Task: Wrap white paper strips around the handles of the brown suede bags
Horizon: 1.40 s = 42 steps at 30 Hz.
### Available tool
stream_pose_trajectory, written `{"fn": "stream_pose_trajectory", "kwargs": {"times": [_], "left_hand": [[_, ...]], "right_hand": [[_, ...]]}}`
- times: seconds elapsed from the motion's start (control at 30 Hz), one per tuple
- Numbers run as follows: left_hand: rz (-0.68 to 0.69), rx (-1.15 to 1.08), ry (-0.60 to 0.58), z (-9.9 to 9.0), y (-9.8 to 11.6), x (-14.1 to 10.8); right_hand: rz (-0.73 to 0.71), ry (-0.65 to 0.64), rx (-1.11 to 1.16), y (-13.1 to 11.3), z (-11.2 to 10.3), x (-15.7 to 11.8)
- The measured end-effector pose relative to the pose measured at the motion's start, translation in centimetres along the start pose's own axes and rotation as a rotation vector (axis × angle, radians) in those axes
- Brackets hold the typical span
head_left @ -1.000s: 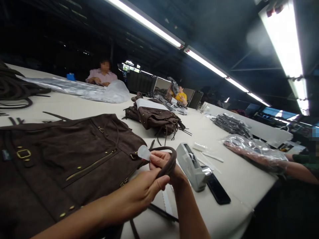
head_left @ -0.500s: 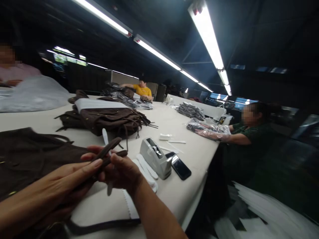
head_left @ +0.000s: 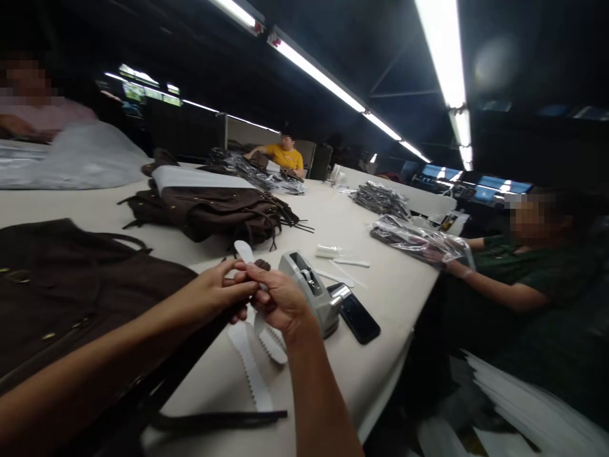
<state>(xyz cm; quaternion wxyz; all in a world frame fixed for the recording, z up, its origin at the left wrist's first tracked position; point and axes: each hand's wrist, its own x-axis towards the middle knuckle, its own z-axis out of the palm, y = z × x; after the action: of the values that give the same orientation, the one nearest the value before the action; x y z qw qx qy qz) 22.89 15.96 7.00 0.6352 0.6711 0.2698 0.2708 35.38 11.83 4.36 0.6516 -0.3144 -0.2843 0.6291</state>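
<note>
My two hands at the strap, over the near part of the tabletop (head_left: 342, 219). A second ago the dark brown strap (head_left: 261, 264) arches over my hands as a wide loop; now it is gathered, and only a short dark piece shows beside my fingertips. My left hand (head_left: 222, 289) and right hand (head_left: 280, 298) meet, fingers closed and pinching strap and white paper strip (head_left: 243, 251) together; I cannot tell which finger holds which layer. The strip's rounded end stands up above the pinch. I judge the change to mean that the strap is now compact enough for the strip to go round it; whether it already encircles the strap is hidden.

Surroundings: the tape dispenser (head_left: 316, 295) stands just beyond my right hand, and the phone (head_left: 356, 314) lies between it and the tabletop's right edge. Scalloped white strips (head_left: 250, 365) lie below my hands, toward the near edge, close to a loose dark strap (head_left: 228, 419). The brown bag (head_left: 95, 279) occupies the left side. Near the right edge, farther off, a co-worker's hands rest on a plastic-wrapped bundle (head_left: 413, 241).
</note>
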Motion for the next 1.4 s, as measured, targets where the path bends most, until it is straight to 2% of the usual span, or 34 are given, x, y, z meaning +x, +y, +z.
{"fn": "stream_pose_trajectory", "kwargs": {"times": [0.07, 0.2, 0.37, 0.6, 0.77, 0.87, 0.93, 1.03, 1.2, 1.27, 1.33, 1.4], "left_hand": [[-0.027, -0.061, -0.062, -0.3, -0.4, -0.3], [-0.050, -0.086, 0.020, -1.4, -0.4, -0.9], [-0.110, 0.020, -0.001, -2.0, 0.2, -0.8], [0.002, -0.081, -0.115, -1.4, -0.2, -1.7], [0.071, -0.164, 0.028, -0.5, 0.0, -2.5], [0.119, -0.117, 0.148, -0.4, -0.1, -2.4], [0.138, -0.059, 0.192, -0.7, -0.3, -2.2], [0.232, 0.156, 0.267, -1.8, -0.9, -1.7], [0.532, 0.671, 0.445, -3.7, -1.8, -1.0], [0.584, 0.743, 0.459, -3.9, -1.9, -1.1], [0.591, 0.718, 0.421, -3.8, -1.9, -1.2], [0.577, 0.622, 0.385, -3.7, -1.9, -1.3]], "right_hand": [[-0.018, -0.041, -0.043, -0.1, 0.0, -0.3], [-0.016, -0.102, -0.063, -0.2, 0.5, -0.8], [-0.015, -0.133, -0.069, 0.2, 0.5, -0.5], [-0.032, -0.144, -0.296, 0.2, 0.7, -1.2], [-0.063, -0.131, -0.359, -0.3, 0.5, -2.5], [-0.056, -0.194, -0.356, -0.4, 0.7, -2.6], [-0.061, -0.176, -0.342, -0.3, 1.1, -2.4], [-0.122, -0.057, -0.364, 0.4, 1.7, -1.8], [-0.329, 0.211, -0.545, 1.9, 1.6, -0.4], [-0.395, 0.259, -0.489, 1.9, 1.4, -0.2], [-0.383, 0.205, -0.365, 1.5, 1.2, -0.3], [-0.297, 0.117, -0.249, 0.8, 1.1, -0.6]]}}
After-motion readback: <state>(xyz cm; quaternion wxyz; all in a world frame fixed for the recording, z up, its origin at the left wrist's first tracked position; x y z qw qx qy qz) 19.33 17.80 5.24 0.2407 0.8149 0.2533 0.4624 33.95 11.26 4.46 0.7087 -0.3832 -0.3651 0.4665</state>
